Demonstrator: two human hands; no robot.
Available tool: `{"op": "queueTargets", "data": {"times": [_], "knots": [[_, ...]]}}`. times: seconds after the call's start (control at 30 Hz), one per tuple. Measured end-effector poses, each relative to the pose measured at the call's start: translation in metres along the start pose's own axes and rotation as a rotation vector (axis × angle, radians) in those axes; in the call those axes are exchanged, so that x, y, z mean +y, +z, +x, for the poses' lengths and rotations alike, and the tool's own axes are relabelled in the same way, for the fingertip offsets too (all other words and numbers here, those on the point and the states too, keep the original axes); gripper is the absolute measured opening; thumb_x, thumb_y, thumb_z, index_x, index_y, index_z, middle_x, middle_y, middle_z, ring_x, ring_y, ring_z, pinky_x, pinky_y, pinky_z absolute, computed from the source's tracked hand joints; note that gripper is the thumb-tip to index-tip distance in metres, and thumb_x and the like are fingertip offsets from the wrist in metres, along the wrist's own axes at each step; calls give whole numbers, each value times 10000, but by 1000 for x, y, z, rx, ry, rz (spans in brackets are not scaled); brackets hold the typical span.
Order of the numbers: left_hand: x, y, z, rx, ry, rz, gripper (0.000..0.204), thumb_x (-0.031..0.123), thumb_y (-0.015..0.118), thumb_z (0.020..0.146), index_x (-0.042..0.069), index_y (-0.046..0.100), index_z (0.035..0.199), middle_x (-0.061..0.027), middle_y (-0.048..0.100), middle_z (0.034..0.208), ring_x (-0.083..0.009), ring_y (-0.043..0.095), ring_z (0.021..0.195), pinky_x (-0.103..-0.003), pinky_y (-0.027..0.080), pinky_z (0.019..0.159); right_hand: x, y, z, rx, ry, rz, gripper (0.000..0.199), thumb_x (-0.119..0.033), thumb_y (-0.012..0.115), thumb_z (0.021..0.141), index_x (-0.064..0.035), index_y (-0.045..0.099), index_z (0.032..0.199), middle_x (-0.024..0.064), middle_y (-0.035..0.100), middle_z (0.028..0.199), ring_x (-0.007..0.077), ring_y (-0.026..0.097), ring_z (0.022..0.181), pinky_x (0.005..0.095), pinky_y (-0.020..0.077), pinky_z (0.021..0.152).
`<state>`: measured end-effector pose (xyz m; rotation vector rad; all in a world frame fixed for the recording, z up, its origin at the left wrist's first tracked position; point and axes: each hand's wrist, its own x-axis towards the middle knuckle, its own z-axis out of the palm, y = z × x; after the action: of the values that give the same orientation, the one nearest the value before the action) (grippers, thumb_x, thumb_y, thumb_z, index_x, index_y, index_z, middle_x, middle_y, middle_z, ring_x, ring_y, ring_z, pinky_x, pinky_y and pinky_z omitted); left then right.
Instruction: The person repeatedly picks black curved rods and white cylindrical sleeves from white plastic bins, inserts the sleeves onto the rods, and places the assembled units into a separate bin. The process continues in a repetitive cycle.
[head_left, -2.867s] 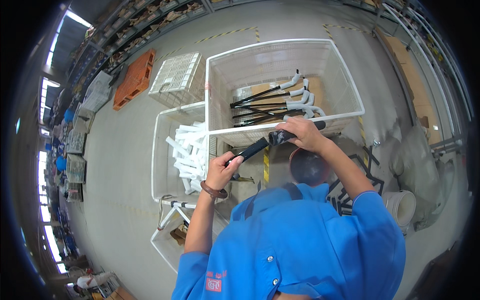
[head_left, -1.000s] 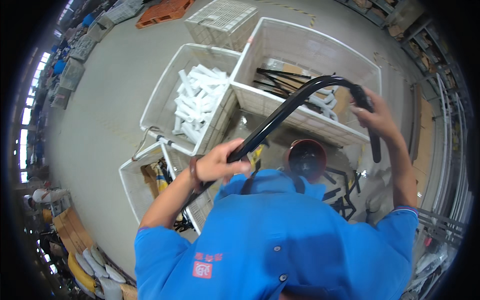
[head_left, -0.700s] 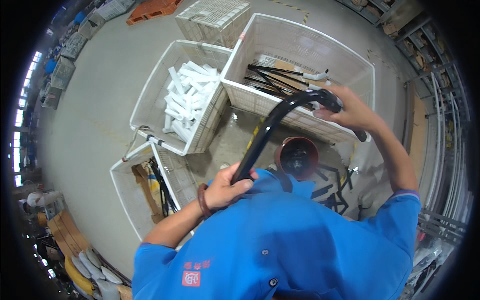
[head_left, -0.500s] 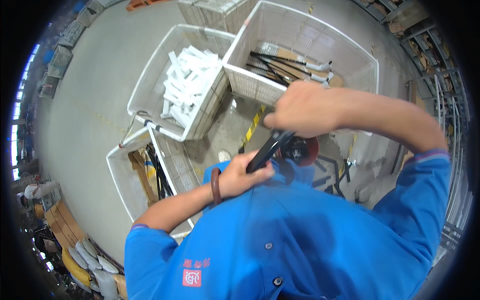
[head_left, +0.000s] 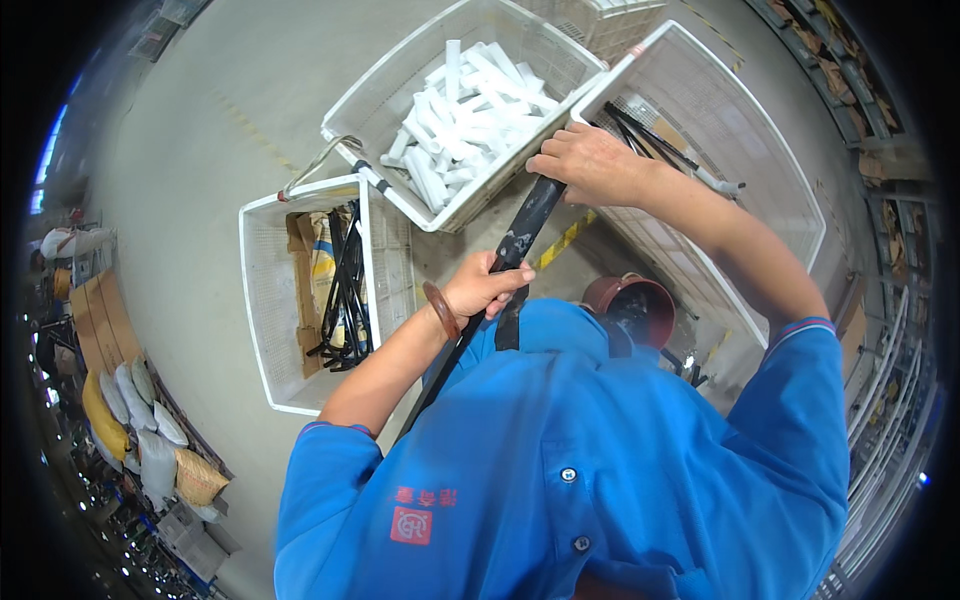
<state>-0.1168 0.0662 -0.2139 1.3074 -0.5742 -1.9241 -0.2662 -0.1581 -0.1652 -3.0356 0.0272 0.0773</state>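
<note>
While the left hand (head_left: 480,286) and right hand (head_left: 597,166) curl fingers round a black tube (head_left: 529,220), the shirt (head_left: 650,430) hides its seven-o'clock end.

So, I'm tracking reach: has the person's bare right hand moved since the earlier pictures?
Yes, leftward: against the large white plastic crate of black rods, the right hand has gone from its right half toward its left corner.

- The rod (head_left: 531,215) is black with pale grey smudges.
- The shirt (head_left: 660,450) is blue, its emblem (head_left: 411,525) red.
- The bracelet (head_left: 441,309) is brown.
- Tubes (head_left: 470,115) and crates (head_left: 268,290) are white.
- The bucket (head_left: 603,291) is reddish-brown.
- Floor tape (head_left: 564,240) is yellow-and-black striped.
</note>
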Motion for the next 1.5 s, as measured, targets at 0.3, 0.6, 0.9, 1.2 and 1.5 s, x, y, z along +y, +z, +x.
{"op": "queueTargets", "data": {"times": [0.3,0.6,0.9,1.2,1.5], "knots": [[-87,-160,-3,614,-102,25,194,226,689,921,71,581,881,28,499,546,-72,461,404,-249,365,370,97,166,52,-14,605,341,326,-197,693,822,-105,623,1127,154,638,1065,348,609,1032,438,495,880],[-166,-143,20,1256,-255,-35,138,109,737,832,41,618,811,24,540,641,-56,500,540,-238,395,476,310,473,218,-161,814,344,434,-241,678,824,-83,572,1213,133,598,1180,317,588,1101,436,497,916],[-180,-124,83,1297,-262,-166,105,16,704,833,42,604,814,-2,553,582,-85,522,492,-239,416,476,402,636,310,-170,1231,750,601,-284,743,767,-14,505,1249,202,623,1188,346,607,1132,453,490,939],[-45,-199,107,1074,-175,-334,113,96,614,922,61,509,897,1,459,565,-91,416,416,-246,348,387,252,384,182,177,727,1568,491,-49,675,766,-34,502,1225,79,607,1139,184,574,1063,331,448,931],[53,-196,37,684,205,-286,222,217,648,938,81,503,838,24,396,543,-77,347,386,-239,302,357,198,231,31,433,719,819,475,35,565,757,-66,556,1222,162,610,1131,370,548,1098,423,410,958]]}}
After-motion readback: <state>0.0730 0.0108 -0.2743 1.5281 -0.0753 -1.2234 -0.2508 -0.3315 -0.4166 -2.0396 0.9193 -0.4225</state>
